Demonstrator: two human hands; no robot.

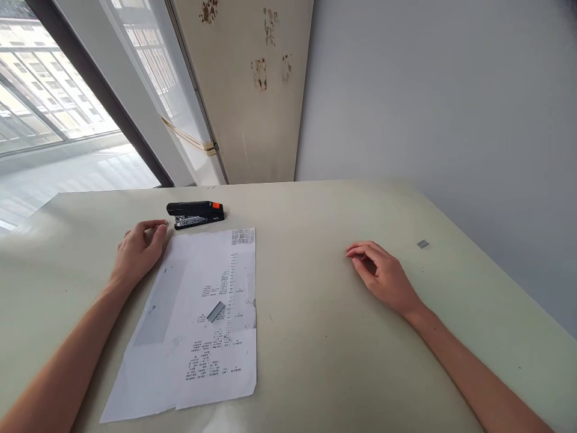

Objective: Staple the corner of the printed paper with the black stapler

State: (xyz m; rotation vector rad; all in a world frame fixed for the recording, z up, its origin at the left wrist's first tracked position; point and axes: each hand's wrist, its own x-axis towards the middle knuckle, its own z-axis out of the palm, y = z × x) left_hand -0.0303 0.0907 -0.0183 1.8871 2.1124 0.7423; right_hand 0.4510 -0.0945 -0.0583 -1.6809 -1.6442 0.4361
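Observation:
My left hand [139,249] rests on the table at the left edge of a printed sheet of paper [198,252]. Its fingers curl loosely, with a gap between thumb and forefinger, and nothing shows in it. Just past its fingertips lies a black stapler [195,215] with an orange patch. A small grey strip of staples [216,312] sits on the printed text of the paper. Over to the right, my right hand [378,273] lies on the bare tabletop, loosely bent, thumb slightly off the fingers, holding nothing visible. Beyond it is a second, shorter staple strip [422,244].
The pale table [297,361] ends at the far side against a grey wall [428,102] and a cream panel [252,132] with worn brown patches. A glass window [54,102] with railings outside is at the left.

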